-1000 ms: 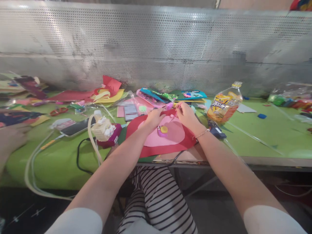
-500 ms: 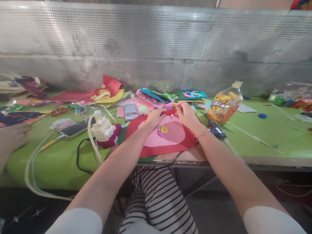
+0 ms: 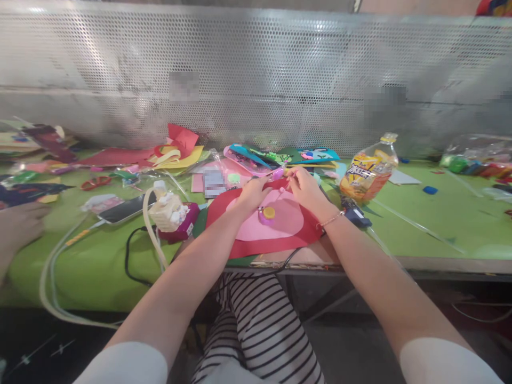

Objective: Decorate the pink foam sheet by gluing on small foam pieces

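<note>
My left hand (image 3: 253,194) and my right hand (image 3: 306,188) meet over a red felt sheet (image 3: 272,242) with a pink felt shape (image 3: 284,221) on it. Both hands have their fingers pinched together around a small pink piece (image 3: 279,173) at the far edge of the sheet. What exactly each hand holds is too small to make out. A small purple and yellow object (image 3: 266,214) lies on the pink shape just below my left hand.
A tilted orange drink bottle (image 3: 370,169) lies right of my hands, a glue gun (image 3: 354,214) beside it. Coloured felt pieces (image 3: 280,156) pile behind. A phone (image 3: 124,209), a small toy on a magenta box (image 3: 174,213), cables and red scissors (image 3: 96,183) lie left. Perforated metal screen (image 3: 256,80) behind.
Both hands stay pinched at the same spot, with only slight finger movement. Another person's arm at the far left edge has shifted a little.
</note>
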The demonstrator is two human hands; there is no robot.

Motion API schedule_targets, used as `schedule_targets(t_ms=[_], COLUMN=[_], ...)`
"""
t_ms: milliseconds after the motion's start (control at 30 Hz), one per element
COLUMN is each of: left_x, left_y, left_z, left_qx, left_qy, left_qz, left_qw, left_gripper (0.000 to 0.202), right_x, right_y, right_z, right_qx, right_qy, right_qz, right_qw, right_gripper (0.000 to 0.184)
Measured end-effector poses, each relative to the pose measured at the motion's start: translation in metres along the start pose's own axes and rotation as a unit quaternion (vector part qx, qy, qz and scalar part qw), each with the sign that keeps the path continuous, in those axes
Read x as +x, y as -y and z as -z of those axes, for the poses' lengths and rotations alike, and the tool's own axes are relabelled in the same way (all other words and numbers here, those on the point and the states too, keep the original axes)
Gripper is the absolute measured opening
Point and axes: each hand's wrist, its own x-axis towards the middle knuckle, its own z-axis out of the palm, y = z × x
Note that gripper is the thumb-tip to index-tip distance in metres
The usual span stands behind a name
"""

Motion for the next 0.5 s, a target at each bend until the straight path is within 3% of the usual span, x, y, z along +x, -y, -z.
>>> schedule_targets(t_ms=[133, 267, 500], left_x=[-0.001, 0.000, 0.001], left_y=[-0.001, 0.002, 0.013], left_z=[0.001, -0.001, -0.010], left_qx=[-0.002, -0.004, 0.046], left_qy=[0.005, 0.007, 0.086], left_qz=[0.011, 0.013, 0.002], left_qw=[1.000, 1.000, 0.995], left_gripper=[0.036, 0.036, 0.045], right_x=[0.000, 0.001, 0.002], right_y=[-0.001, -0.003, -0.010], right_z=[-0.001, 0.000, -0.001], right_qx=[0.000, -0.008, -0.066], right_qy=[0.017, -0.028, -0.021], right_qz=[-0.004, -0.020, -0.072], right_qw=[1.000, 0.999, 0.995], right_gripper=[0.014, 0.015, 0.014])
